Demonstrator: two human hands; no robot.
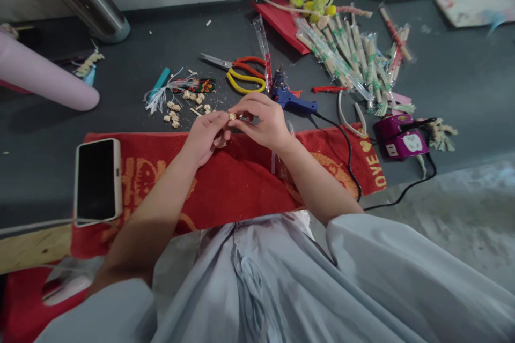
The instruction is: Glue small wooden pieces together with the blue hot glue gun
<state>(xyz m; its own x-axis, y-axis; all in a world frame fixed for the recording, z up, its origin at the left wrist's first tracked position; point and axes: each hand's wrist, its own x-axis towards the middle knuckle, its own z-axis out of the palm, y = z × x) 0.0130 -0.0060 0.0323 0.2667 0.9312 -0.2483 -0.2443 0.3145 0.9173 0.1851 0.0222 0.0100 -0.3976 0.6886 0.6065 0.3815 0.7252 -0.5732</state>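
My left hand and my right hand meet above the front of the dark table. Between their fingertips is a small beige knotted piece, pinched from both sides. Several similar beige knotted pieces lie just beyond my left hand, beside a bundle of white threads and a teal stick. Past my right hand is a blue glue gun with a black cord. Scissors with orange and yellow handles lie behind my hands, blades towards the left.
A red towel covers the table edge under my forearms, with a phone on its left end. Wrapped sticks are heaped at the back right, near a purple box. A pink cylinder juts in from the left.
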